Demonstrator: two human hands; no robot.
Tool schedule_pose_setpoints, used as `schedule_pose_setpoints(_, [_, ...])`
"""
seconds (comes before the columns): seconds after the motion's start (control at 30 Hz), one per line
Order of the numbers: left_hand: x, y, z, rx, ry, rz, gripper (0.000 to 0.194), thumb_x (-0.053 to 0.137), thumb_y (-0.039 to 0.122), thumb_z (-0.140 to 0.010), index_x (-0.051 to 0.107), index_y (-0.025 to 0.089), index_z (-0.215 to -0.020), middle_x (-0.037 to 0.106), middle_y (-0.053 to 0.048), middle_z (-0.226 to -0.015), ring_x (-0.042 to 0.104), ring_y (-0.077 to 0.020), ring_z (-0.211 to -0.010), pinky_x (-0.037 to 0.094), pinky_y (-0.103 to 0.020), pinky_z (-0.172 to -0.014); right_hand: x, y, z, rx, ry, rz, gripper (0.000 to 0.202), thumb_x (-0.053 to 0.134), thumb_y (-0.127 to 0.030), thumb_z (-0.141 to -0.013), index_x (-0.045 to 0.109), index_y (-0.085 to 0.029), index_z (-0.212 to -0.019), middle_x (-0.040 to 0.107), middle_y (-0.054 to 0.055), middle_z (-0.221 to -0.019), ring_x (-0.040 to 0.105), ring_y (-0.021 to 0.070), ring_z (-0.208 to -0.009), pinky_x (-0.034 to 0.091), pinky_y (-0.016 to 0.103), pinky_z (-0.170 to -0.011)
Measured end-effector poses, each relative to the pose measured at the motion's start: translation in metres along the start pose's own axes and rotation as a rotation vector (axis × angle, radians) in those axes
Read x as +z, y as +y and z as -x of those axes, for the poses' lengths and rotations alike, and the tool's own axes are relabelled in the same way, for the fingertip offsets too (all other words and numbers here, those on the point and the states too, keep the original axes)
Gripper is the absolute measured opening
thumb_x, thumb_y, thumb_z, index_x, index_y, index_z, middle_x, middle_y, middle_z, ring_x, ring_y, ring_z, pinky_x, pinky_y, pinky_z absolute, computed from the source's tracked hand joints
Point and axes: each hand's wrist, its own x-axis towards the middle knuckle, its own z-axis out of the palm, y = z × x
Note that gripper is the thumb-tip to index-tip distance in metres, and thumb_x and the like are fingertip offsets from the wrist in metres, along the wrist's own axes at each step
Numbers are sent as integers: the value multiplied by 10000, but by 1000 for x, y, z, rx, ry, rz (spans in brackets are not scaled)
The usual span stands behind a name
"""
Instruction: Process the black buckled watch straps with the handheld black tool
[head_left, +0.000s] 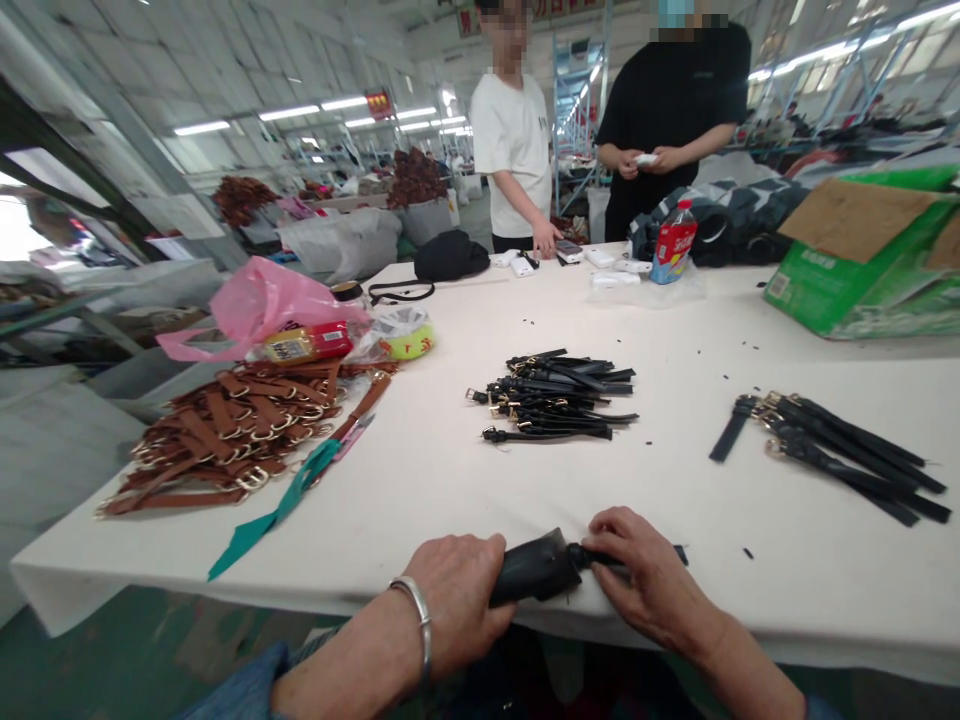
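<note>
Near the table's front edge, my left hand point(456, 600), with a silver bangle at its wrist, is wrapped round a thick, dark, tube-like piece point(536, 567) that widens at its right end. My right hand point(651, 580) pinches a thin black strap point(681, 554) whose tip sticks out past the fingers. The strap's other end meets the mouth of the dark piece; whether it goes inside I cannot tell. Ahead lies a pile of black buckled straps point(562, 392). Farther right is a second bunch of black straps point(847, 445) with gold-coloured buckles.
Brown straps with metal buckles point(232, 430) are heaped at the left, beside a teal ribbon point(281, 510) and a pink bag point(262, 300). A green box point(855, 270) and a red-labelled bottle point(673, 245) stand toward the back right. Two people stand across the table point(465, 310).
</note>
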Motion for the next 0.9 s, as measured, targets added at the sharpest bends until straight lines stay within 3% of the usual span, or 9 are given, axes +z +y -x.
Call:
schedule_pose_setpoints(0.1, [0, -1, 0, 3, -10, 11, 246, 419, 377, -719, 527, 203, -856, 639, -77, -798, 600, -266, -746, 458, -375, -638, -4, -1, 3, 52, 3, 47, 116, 515, -154, -705, 545, -192, -811, 534, 45, -828, 477, 190, -802, 393, 330, -713])
schedule_pose_setpoints(0.27, [1, -3, 1, -5, -50, 30, 277, 407, 393, -722, 528, 203, -883, 636, -84, -823, 598, -260, -760, 455, -363, -649, -5, -8, -5, 79, -51, 95, 230, 546, -221, -712, 538, -214, -942, 529, 39, -862, 465, 193, -811, 369, 339, -733])
schedule_pose_setpoints(0.4, [3, -4, 1, -15, -51, 34, 272, 419, 407, -713, 526, 209, -867, 637, -77, -818, 597, -255, -746, 458, -360, -644, -8, -8, -12, 77, -134, 95, 121, 550, -191, -696, 547, -207, -816, 509, 24, -834, 454, 185, -797, 363, 314, -706])
schedule_pose_setpoints(0.53, [4, -4, 1, -15, -29, 42, 248, 431, 396, -703, 524, 215, -844, 640, -71, -804, 597, -262, -736, 463, -378, -640, -14, -4, -8, 77, -132, 62, 109, 520, -132, -677, 510, -191, -768, 488, 22, -799, 452, 171, -754, 371, 295, -662])
schedule_pose_setpoints(0.73, [5, -5, 0, -24, -25, 36, 255, 428, 394, -704, 526, 216, -858, 642, -76, -811, 597, -267, -745, 464, -390, -649, -3, -6, -6, 0, -88, 22, 323, 568, -179, -698, 526, -228, -1014, 508, 53, -937, 447, 208, -857, 370, 358, -747])
schedule_pose_setpoints(0.9, [-2, -6, 1, -9, -88, 48, 274, 426, 400, -705, 530, 216, -881, 641, -80, -834, 598, -265, -775, 464, -377, -659, 6, -6, -11, -40, -97, 53, 294, 557, -180, -735, 566, -258, -1018, 536, 44, -882, 453, 199, -817, 363, 356, -719])
